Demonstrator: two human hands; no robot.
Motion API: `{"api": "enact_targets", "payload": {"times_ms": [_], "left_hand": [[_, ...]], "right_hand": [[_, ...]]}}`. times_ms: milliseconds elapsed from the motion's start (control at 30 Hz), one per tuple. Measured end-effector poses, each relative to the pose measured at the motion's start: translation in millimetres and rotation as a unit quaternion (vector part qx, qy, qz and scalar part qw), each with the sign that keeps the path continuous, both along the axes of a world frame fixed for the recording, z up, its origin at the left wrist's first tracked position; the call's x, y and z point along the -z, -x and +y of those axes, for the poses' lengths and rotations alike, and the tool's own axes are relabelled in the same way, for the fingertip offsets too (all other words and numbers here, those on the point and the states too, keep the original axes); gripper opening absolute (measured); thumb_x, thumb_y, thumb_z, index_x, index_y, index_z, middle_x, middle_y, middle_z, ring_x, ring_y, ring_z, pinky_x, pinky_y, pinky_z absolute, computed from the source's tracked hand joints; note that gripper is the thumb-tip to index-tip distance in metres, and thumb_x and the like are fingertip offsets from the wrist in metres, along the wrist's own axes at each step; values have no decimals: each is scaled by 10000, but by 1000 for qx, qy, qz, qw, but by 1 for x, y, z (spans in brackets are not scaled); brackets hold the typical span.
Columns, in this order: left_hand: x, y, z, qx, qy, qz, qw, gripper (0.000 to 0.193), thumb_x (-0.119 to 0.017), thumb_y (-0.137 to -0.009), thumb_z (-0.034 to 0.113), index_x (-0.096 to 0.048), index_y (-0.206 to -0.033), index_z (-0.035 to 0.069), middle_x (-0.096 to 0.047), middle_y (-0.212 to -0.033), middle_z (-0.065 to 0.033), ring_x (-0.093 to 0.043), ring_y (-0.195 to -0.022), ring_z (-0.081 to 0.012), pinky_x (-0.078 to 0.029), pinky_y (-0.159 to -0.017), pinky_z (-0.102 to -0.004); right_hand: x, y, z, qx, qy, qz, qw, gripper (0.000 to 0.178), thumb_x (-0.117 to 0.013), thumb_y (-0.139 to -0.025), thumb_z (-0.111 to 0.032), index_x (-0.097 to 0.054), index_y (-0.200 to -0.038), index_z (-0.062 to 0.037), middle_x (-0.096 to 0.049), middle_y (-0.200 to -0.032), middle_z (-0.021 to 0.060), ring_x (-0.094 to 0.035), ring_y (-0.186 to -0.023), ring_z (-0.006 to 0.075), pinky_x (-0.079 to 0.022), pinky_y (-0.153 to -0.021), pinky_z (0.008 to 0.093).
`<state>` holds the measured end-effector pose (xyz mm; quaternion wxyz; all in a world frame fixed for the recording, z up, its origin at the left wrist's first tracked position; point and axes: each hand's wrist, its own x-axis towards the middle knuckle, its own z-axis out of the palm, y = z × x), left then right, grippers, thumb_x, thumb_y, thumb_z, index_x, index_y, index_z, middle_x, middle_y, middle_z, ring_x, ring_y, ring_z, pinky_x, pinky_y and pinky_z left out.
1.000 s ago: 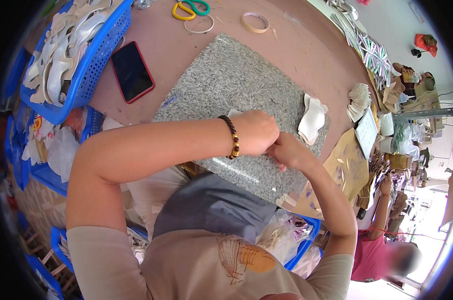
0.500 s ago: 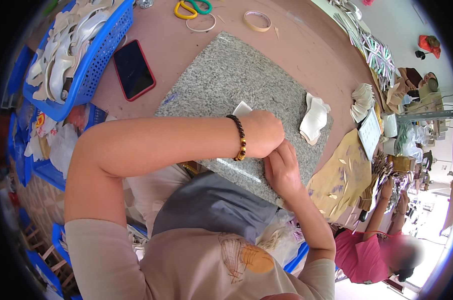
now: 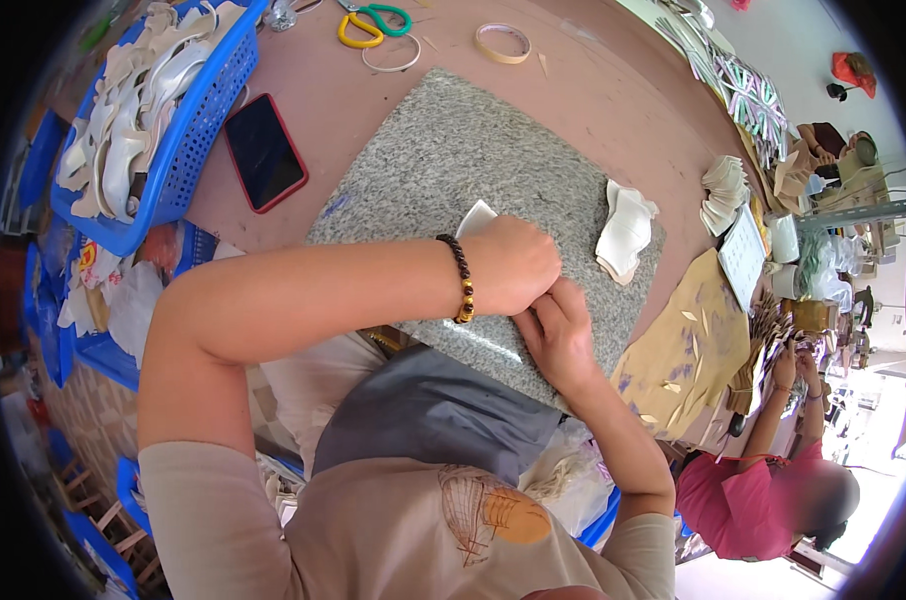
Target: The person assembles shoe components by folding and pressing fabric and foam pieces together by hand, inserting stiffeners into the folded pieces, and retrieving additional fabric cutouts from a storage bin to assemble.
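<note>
Both my hands are together over a grey speckled stone slab point(image 3: 443, 140). My left hand point(image 3: 516, 262), with a beaded bracelet at its wrist, is closed, its fingers curled down out of sight. Against it from the near right presses my right hand point(image 3: 563, 338), also closed, thumb and fingers bent in. What they pinch is hidden. A white flat piece point(image 3: 476, 217) sticks out beyond the left hand; whether it is held or just lies on the slab cannot be told. To the right on the slab rests a small stack of white shaped pieces point(image 3: 627, 232).
At the left stand a blue basket point(image 3: 195, 130) of white cut pieces and a phone point(image 3: 265, 153). Scissors point(image 3: 361, 30) and a tape roll point(image 3: 503, 43) lie at the back. Brown paper point(image 3: 688, 345) with scraps is at right, near a co-worker in pink point(image 3: 733, 505).
The view has shifted slightly. My two hands stay pressed together over the same part of the slab, with barely any movement. The co-worker's hands have come closer together.
</note>
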<state>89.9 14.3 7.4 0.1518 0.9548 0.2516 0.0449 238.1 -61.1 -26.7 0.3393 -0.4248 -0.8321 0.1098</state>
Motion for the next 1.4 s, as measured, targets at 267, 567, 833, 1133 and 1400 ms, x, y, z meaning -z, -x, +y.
{"api": "enact_targets", "payload": {"times_ms": [267, 567, 833, 1133, 1400], "left_hand": [[4, 1, 0, -17, -6, -9, 1000, 113, -646, -636, 98, -611, -693, 6, -627, -680, -144, -647, -644, -274, -509, -538, -358], [-3, 11, -1, -50, -7, 5, 999, 39, -648, -620, 67, -631, -649, 49, -628, -655, -137, -647, -660, -294, -512, -547, -387], [-5, 16, 10, -2, -7, 10, 1000, 37, -630, -641, 41, -615, -665, 18, -624, -686, -155, -634, -672, -309, -512, -573, -385], [-4, 18, -7, -74, -195, 34, 977, 75, -645, -659, 92, -626, -704, 35, -629, -753, -109, -591, -749, -259, -479, -649, -369], [-3, 39, 26, -37, -22, 7, 999, 83, -660, -663, 79, -622, -710, 23, -625, -711, -106, -564, -769, -280, -467, -691, -379]], "right_hand": [[-7, 5, 0, 44, 41, -20, 998, 184, -660, -708, 17, -617, -887, 22, -575, -917, 137, -537, -843, 306, -428, -740, 371], [-7, 3, -20, -16, 4, -92, 996, 298, -649, -730, -27, -579, -999, 79, -543, -1080, 163, -534, -993, 321, -428, -852, 398], [-11, 10, -19, 6, 36, -108, 993, 388, -644, -741, -97, -546, -1074, 78, -507, -1145, 155, -510, -1018, 292, -406, -855, 389], [-4, 18, -8, 2, -3, -155, 988, 408, -642, -732, -147, -560, -1083, 46, -516, -1083, 128, -509, -965, 253, -404, -820, 359], [-9, 22, -3, 4, 3, -190, 982, 454, -620, -752, -167, -524, -1140, 47, -500, -1080, 118, -502, -955, 245, -404, -815, 356]]}}
